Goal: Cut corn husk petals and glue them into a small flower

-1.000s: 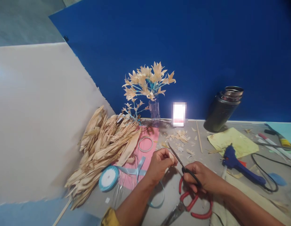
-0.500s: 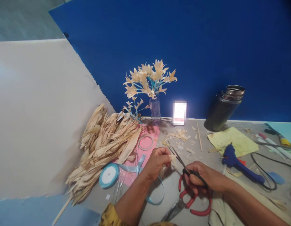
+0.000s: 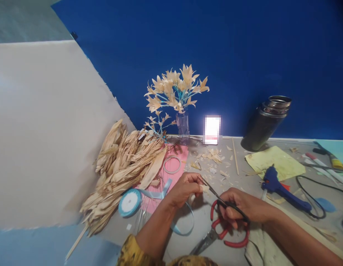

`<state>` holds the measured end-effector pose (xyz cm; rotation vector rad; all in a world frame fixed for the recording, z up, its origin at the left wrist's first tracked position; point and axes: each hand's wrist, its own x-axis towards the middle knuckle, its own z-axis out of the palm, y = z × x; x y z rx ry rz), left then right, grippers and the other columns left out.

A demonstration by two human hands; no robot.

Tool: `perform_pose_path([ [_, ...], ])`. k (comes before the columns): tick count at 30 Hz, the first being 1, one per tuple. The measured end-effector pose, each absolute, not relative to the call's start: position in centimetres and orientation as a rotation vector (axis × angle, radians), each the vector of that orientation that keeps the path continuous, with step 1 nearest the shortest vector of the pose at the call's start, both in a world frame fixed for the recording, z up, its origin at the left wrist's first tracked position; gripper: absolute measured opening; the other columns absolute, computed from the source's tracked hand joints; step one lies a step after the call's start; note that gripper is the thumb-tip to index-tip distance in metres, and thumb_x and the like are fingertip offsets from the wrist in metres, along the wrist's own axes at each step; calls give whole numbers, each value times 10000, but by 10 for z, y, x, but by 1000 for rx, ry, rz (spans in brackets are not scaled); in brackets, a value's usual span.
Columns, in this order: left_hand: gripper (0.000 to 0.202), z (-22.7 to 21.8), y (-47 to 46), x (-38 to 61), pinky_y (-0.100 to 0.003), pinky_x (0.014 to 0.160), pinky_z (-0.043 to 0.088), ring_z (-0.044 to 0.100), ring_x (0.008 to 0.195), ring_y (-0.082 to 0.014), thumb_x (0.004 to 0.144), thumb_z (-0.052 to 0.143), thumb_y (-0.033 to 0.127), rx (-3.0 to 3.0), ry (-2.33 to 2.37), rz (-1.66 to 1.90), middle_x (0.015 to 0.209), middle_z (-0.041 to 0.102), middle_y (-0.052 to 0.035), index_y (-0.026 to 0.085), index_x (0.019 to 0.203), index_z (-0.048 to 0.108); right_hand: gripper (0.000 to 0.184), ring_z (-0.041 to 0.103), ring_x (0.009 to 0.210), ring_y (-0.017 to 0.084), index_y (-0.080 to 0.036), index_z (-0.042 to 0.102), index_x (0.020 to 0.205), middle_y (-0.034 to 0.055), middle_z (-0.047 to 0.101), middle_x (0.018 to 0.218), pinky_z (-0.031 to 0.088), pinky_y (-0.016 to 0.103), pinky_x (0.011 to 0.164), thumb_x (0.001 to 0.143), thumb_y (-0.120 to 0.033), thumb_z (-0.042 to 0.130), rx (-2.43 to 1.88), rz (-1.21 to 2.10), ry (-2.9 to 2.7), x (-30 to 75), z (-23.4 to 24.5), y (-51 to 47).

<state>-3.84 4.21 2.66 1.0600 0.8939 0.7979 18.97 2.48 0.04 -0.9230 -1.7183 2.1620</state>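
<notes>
My left hand (image 3: 185, 190) pinches a small pale piece of corn husk (image 3: 205, 188) between thumb and fingertips. In my right hand (image 3: 242, 207) are black-handled scissors (image 3: 215, 192), their slim blades together and pointing up-left, close to the husk and the left fingertips. Whether the blades touch the husk, I cannot tell. Larger scissors with red handles (image 3: 238, 244) lie on the table below my right hand, partly covered by it. Left of my left hand are a light blue ribbon (image 3: 156, 193) and its spool (image 3: 129, 203).
Dried corn husks (image 3: 124, 170) are heaped at the left. Husk flowers (image 3: 174, 87) stand in a clear vase (image 3: 183, 127) at the back. Husk scraps (image 3: 213, 156) litter the table. To the right are a dark flask (image 3: 264, 125), yellow paper (image 3: 277, 162) and a blue glue gun (image 3: 285, 194) with its cord.
The scissor blades, apart around the husk piece before, have come together. The husk piece now shows smaller and lower at my left fingertips. Both hands stay in nearly the same place.
</notes>
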Motion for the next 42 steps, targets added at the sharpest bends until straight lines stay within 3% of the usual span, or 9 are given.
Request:
perform_pose_path([
  [14,124,29,42,-39,-234,504,281,425,467,-85,577,689,244,1101,933,757,499,519,28,166,570,593,542,441,387,57,-139,617,643,1,613,513,303,143,349,732,-658,743,-1002,2123,-1775,193,-2,26],
  [25,126,24,43,-37,-254,600,373,481,520,-102,635,711,224,920,881,954,531,548,24,164,646,600,353,399,374,54,-154,593,620,-13,608,497,286,147,340,788,-438,717,-1116,1984,-1805,189,1,26],
  [33,112,26,43,-36,-258,594,402,525,528,-116,625,706,211,914,919,1041,528,569,13,165,622,604,649,447,462,82,-145,590,648,22,613,550,281,168,400,729,-784,666,-924,1948,-1827,187,5,26],
  [37,88,26,43,-35,-254,592,405,522,532,-116,628,680,201,934,935,1061,535,591,2,166,622,599,659,442,458,77,-139,591,638,27,613,552,279,169,405,766,-784,625,-909,1933,-1857,186,3,24],
  [42,100,26,41,-33,-246,589,403,529,547,-113,629,680,196,891,940,1058,556,588,6,168,632,584,535,440,428,66,-150,586,654,2,611,540,288,156,381,766,-658,711,-1019,1985,-1801,187,-6,24],
])
